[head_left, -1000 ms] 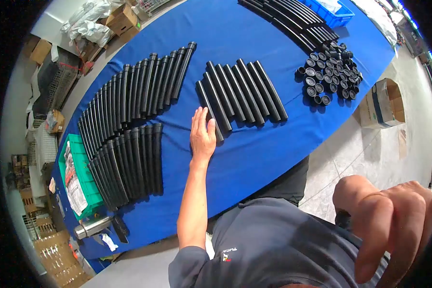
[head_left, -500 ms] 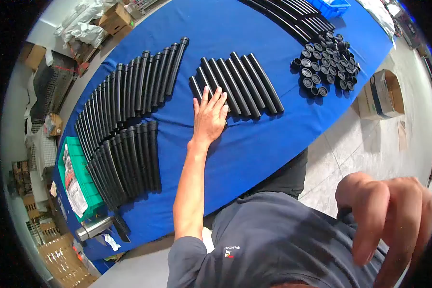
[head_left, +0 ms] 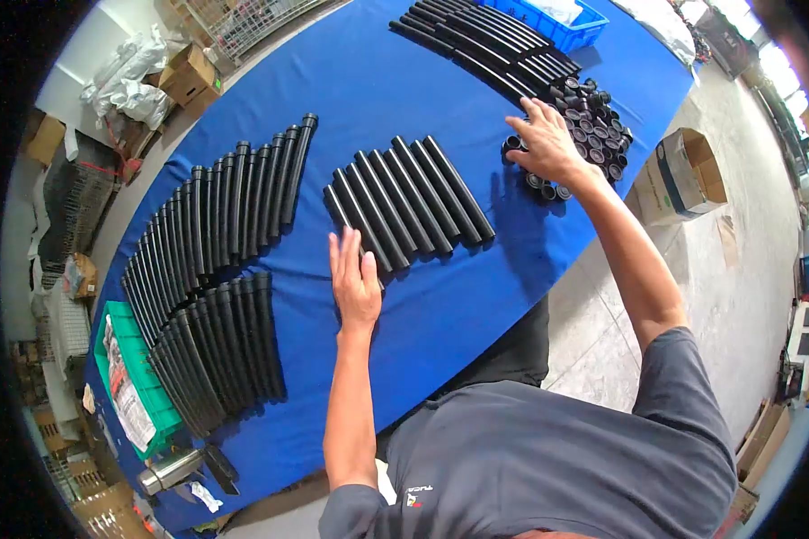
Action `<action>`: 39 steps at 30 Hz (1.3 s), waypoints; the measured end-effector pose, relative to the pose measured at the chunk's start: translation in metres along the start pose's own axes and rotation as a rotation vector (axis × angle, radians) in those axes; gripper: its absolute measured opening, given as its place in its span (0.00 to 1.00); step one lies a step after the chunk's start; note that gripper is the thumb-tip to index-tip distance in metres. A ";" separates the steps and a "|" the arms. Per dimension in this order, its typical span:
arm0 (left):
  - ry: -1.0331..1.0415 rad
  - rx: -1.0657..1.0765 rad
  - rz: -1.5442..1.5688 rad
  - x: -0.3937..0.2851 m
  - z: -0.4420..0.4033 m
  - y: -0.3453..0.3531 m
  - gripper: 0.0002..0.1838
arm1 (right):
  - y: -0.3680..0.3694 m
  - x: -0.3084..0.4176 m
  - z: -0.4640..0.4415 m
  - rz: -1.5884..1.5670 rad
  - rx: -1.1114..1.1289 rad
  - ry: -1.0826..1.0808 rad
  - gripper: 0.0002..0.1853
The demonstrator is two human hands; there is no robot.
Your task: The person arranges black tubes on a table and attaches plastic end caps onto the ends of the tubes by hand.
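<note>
My left hand (head_left: 357,289) lies with its fingers stretched out at the near left end of the middle row of black tubes (head_left: 411,199). Its fingertips are beside the leftmost tube; whether they press on it I cannot tell. Over the left part of a heap of round black caps (head_left: 613,144) reaches my right hand (head_left: 553,148), fingers apart and nothing visibly held. Some caps are hidden beneath it.
Capped black tubes (head_left: 243,202) lie in two rows on the left of the blue cloth (head_left: 333,81). More tubes (head_left: 476,40) lie at the back by a blue crate (head_left: 571,36). A green crate (head_left: 157,395) and a metal cylinder (head_left: 171,469) are at the left edge.
My right hand has moved from close to the camera out to the heap of caps. My left hand has slid off the tubes toward their near left end. The view has shifted.
</note>
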State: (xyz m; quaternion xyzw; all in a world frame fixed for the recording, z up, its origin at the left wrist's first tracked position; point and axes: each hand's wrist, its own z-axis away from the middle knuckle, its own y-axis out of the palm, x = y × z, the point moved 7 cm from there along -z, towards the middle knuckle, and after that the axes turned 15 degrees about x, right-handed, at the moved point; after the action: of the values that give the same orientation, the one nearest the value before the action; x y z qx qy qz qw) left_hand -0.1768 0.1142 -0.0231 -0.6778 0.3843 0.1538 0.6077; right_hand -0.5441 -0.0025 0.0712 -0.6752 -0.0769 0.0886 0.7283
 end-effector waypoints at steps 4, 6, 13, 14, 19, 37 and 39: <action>-0.093 0.027 -0.194 0.002 0.018 -0.009 0.23 | 0.027 -0.005 -0.017 0.115 0.025 0.049 0.25; -0.123 -0.046 -0.195 0.007 0.022 -0.017 0.20 | 0.039 -0.011 -0.025 0.167 0.141 0.080 0.23; -0.176 -0.146 -0.065 0.017 0.026 -0.027 0.19 | -0.001 0.012 -0.003 -0.052 -0.270 -0.122 0.19; -0.171 -0.143 -0.068 0.016 0.026 -0.027 0.19 | -0.024 0.028 0.013 -0.146 -0.325 -0.158 0.17; -0.138 -0.143 -0.076 0.017 0.026 -0.025 0.19 | -0.042 0.115 0.109 -0.609 -0.005 -0.355 0.16; -0.127 -0.190 -0.067 0.021 0.031 -0.023 0.18 | -0.017 0.215 0.240 -1.265 1.035 -1.039 0.11; -0.129 -0.194 -0.073 0.023 0.031 -0.023 0.19 | -0.004 0.217 0.265 -1.381 1.204 -0.957 0.10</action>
State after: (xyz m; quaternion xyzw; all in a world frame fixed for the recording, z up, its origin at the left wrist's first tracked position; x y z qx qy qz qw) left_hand -0.1374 0.1352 -0.0288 -0.7357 0.3025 0.2114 0.5679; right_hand -0.3947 0.3043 0.0942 0.0982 -0.6722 -0.0656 0.7309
